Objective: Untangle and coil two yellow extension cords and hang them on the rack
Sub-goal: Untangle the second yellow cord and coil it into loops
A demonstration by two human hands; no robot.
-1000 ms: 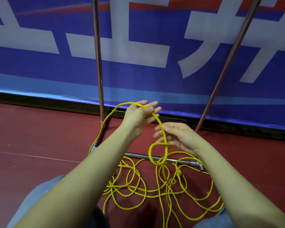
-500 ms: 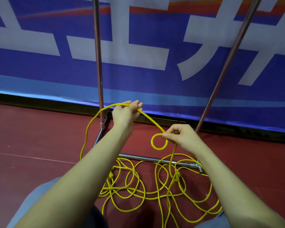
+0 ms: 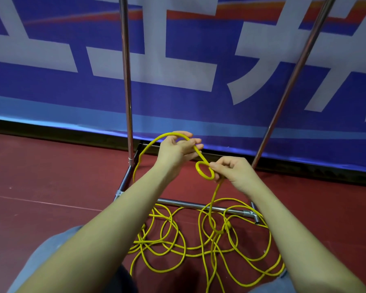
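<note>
A tangle of yellow extension cord (image 3: pixel 178 244) lies on the red floor in front of me, over the rack's low bar. One strand rises from it to my hands. My left hand (image 3: pixel 175 152) holds the strand where it arches over my fingers. My right hand (image 3: pixel 232 172) pinches a small loop (image 3: pixel 204 171) in the same strand just below. The two hands are close together, a little above the floor. The metal rack (image 3: pixel 127 81) stands behind them with two upright poles.
The rack's base bar (image 3: pixel 199 206) runs across the floor under the cord, with a second pole (image 3: pixel 294 77) slanting up at the right. A blue banner wall (image 3: pixel 199 60) closes off the back. My knees in grey-blue trousers (image 3: pixel 40 261) frame the bottom.
My left hand swung out to the left and came back beside the right. The loop in the strand shrank and rose as my right hand closed on it.
</note>
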